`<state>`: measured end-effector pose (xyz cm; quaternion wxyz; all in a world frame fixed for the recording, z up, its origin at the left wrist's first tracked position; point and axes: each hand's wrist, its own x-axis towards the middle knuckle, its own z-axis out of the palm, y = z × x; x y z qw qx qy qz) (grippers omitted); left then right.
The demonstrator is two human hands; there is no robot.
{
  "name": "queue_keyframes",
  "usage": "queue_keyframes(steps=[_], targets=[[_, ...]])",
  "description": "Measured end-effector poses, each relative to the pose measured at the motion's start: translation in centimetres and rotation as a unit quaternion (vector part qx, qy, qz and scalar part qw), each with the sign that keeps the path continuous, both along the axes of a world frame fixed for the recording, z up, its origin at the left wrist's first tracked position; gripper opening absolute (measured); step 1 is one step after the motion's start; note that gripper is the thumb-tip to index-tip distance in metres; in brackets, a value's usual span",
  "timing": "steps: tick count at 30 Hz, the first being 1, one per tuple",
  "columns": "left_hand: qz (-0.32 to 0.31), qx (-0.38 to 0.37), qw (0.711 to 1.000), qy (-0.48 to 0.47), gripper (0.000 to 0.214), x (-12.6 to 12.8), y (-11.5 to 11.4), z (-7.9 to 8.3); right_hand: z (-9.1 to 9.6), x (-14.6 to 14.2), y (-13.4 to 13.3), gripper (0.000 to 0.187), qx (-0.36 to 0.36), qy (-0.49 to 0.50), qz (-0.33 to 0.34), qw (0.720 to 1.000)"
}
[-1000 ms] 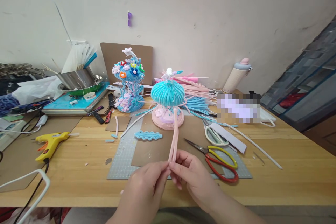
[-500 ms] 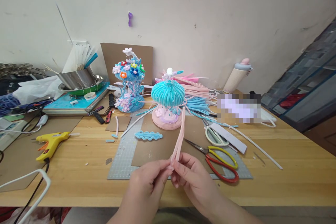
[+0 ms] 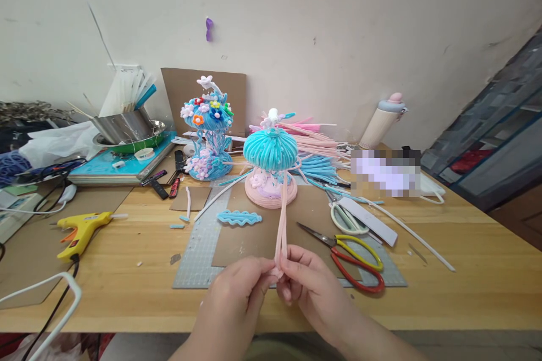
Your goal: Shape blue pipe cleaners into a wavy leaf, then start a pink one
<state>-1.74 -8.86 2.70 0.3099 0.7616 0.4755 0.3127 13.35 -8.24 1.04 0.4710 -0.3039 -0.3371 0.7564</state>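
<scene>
Light pink pipe cleaners (image 3: 282, 220) stand up from between my hands, their lower ends bent together at my fingertips. My left hand (image 3: 239, 290) pinches the folded lower end from the left. On the other side, my right hand (image 3: 311, 282) grips the same strands between thumb and fingers. Just beyond the strands is a turquoise jellyfish-shaped pipe cleaner piece (image 3: 271, 149) on a round pink base (image 3: 258, 197). A wavy blue pipe cleaner strip (image 3: 239, 218) lies on brown cardboard (image 3: 249, 245) left of the strands. Scissors with yellow and red handles (image 3: 355, 256) rest right of my right hand.
A yellow glue gun (image 3: 82, 231) lies at the left. A finished-looking flowered blue piece (image 3: 207, 124) stands behind, near bundles of pink pipe cleaners (image 3: 317, 145) and blue pipe cleaners (image 3: 319, 169). White-handled scissors (image 3: 348, 220) and a bottle (image 3: 381, 124) are to the right.
The upper ends of the pink pipe cleaners have swung left and now stand more upright. Both hands keep their pinch in nearly the same place.
</scene>
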Motion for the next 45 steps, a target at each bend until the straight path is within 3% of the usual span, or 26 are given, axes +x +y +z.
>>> queue_keyframes(steps=[4,12,19,24,35,39,42,45], targets=[[0.000,0.035,0.999,0.014,0.014,0.0,0.1,0.1,-0.2,0.0,0.0,0.018,0.000,0.004,0.016,1.000],[0.001,0.095,0.995,0.032,0.013,0.0,-0.3,0.1,-0.6,0.2,-0.3,0.018,0.079,-0.044,0.011,0.996],[0.016,0.172,0.985,0.003,0.014,0.2,-0.3,0.0,-0.4,0.2,-0.5,0.014,0.102,-0.040,-0.033,0.993],[0.010,0.180,0.984,-0.010,0.014,0.3,-0.3,0.2,-1.0,0.1,-0.7,0.009,0.119,-0.042,-0.064,0.990],[-0.001,0.084,0.996,-0.030,0.015,0.4,-0.3,0.7,-1.4,-0.2,-0.4,0.005,0.126,-0.032,-0.085,0.988],[-0.014,0.040,0.998,-0.035,0.020,0.2,-0.2,0.8,-0.9,0.2,-0.4,0.015,0.092,-0.007,-0.078,0.993],[0.000,-0.033,0.999,-0.040,0.020,0.2,-0.2,0.8,-0.2,1.2,0.2,0.017,0.076,0.000,-0.074,0.994],[0.019,-0.154,0.985,-0.083,0.024,0.3,-0.3,0.9,0.9,2.3,1.1,0.018,0.074,-0.003,-0.071,0.995]])
